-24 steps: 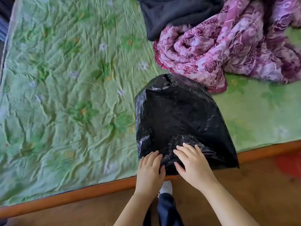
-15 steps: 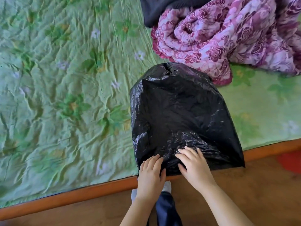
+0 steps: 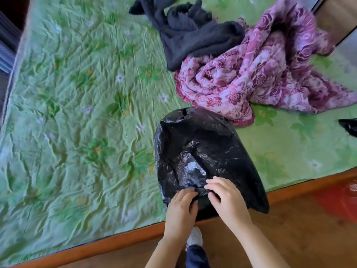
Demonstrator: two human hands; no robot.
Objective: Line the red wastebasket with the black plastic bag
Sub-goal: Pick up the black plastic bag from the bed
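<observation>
The black plastic bag [image 3: 204, 151] lies puffed up on the green bed cover, its near end hanging over the bed's edge. My left hand [image 3: 181, 206] and my right hand [image 3: 226, 198] sit side by side at that near end, fingers curled and pinching the crumpled plastic between them. A slice of the red wastebasket [image 3: 343, 200] shows at the right edge, on the floor beside the bed.
A pink floral quilt [image 3: 260, 78] and a dark garment [image 3: 189, 33] lie heaped at the back right of the green cover [image 3: 77, 122]. Another black plastic scrap [image 3: 349, 126] lies at the right edge. The orange bed frame [image 3: 116, 242] borders the wooden floor.
Both hands went from lying flat on the bag's near end to pinching its plastic together. The bag's middle has crumpled and folded inward. The view has pulled back.
</observation>
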